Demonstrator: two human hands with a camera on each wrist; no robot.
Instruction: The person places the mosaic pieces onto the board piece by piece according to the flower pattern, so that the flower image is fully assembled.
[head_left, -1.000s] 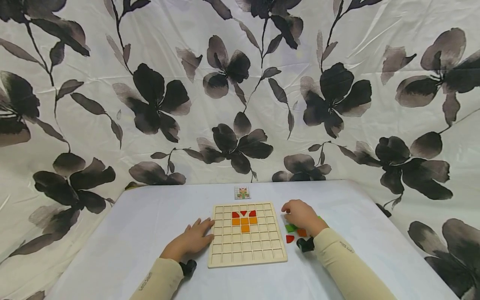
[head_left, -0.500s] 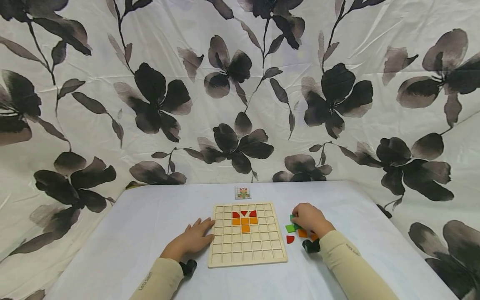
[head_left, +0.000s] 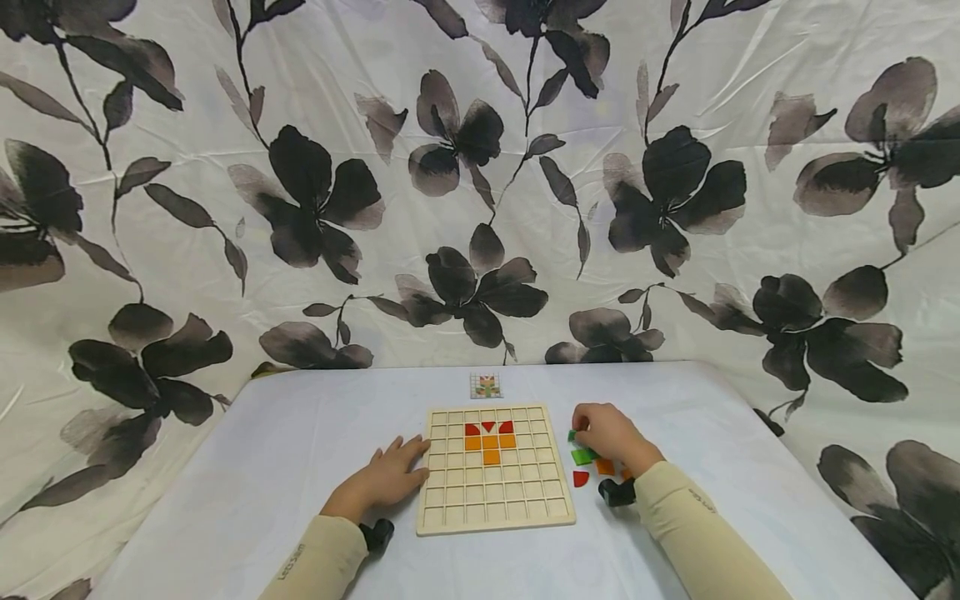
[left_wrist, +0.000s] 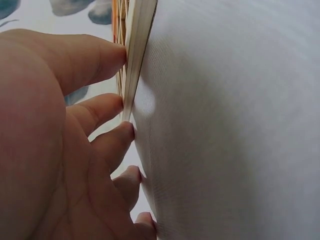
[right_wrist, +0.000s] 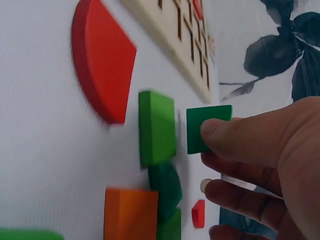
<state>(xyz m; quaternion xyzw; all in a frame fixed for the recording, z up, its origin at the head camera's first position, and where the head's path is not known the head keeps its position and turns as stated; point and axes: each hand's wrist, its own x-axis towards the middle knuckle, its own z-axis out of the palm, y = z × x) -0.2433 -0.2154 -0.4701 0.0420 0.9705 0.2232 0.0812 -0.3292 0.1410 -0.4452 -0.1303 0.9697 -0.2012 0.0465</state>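
A light wooden grid board lies mid-table, with red and orange tiles set in its upper cells. At the board's left edge rests my left hand, fingers spread; the left wrist view shows thumb and fingertips against the wooden side. My right hand is just right of the board and pinches a dark green square tile between thumb and fingers, held up off the cloth. Beneath and beside it lie a light green tile, a rounded dark green piece, an orange block and a red quarter-round piece.
A small picture card with a coloured grid pattern lies behind the board. White cloth covers the table, and a floral curtain hangs behind it. A small red piece lies under the right fingers.
My right hand moved right to the loose pieces, then slightly back left, now with the dark green tile between its fingers. The left hand stays at the board's edge.
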